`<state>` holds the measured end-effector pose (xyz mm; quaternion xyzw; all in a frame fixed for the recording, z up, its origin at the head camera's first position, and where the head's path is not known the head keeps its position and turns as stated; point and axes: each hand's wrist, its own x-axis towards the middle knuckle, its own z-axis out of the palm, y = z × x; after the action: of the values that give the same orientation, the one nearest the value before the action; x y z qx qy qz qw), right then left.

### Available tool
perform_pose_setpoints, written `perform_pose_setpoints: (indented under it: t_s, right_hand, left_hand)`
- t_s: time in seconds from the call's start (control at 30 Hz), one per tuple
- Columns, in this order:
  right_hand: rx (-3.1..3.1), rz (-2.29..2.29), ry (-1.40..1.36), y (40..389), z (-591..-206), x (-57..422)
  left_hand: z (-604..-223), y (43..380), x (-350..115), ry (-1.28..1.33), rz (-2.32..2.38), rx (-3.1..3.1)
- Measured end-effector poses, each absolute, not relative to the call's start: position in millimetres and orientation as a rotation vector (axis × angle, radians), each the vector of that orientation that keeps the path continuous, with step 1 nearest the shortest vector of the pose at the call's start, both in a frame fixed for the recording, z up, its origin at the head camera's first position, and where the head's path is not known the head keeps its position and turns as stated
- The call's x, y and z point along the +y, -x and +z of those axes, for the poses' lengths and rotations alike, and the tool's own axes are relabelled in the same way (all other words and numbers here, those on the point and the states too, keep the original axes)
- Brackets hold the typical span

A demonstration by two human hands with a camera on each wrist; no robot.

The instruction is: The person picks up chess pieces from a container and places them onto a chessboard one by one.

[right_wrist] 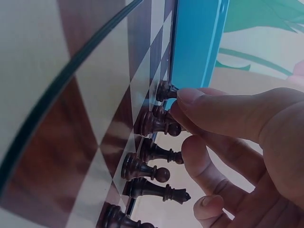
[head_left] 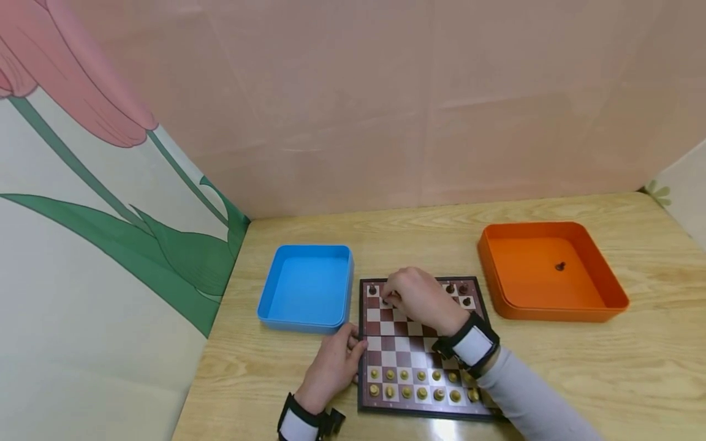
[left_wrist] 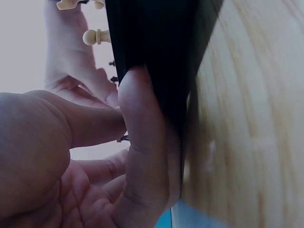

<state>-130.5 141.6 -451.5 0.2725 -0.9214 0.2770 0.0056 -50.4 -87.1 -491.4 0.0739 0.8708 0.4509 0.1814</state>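
Note:
A folding chessboard [head_left: 388,344] with a dark rim lies on the table. My right hand [head_left: 421,300] reaches over its far left part. In the right wrist view, the right thumb and forefinger pinch the top of a dark pawn [right_wrist: 166,90], whose base is at the board. More dark pieces stand near it, among them a pawn [right_wrist: 145,170] and a queen [right_wrist: 159,189]. My left hand [head_left: 333,361] grips the board's left edge, its fingers [left_wrist: 142,123] along the dark side. Gold-coloured pieces [head_left: 421,392] fill two near rows.
A blue box [head_left: 350,288] stands beyond my left hand, close to the board's left edge. At the right is an orange box [head_left: 551,313] with one small dark piece [head_left: 560,266] inside. A pink wall covering [head_left: 386,122] rises behind the wooden table [head_left: 651,367].

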Motion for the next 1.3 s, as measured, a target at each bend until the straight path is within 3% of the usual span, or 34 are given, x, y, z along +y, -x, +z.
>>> perform_pose_setpoints:
  t_s: [0.73,1.3]
  right_hand:
    - [-2.865,0.837,-0.856,129,-442,143]
    - [-2.864,0.727,-0.561,132,-415,223]
  left_hand:
    - [-490,49,-89,-0.190,1.272,2.457]
    - [-489,48,-94,-0.119,1.285,2.418]
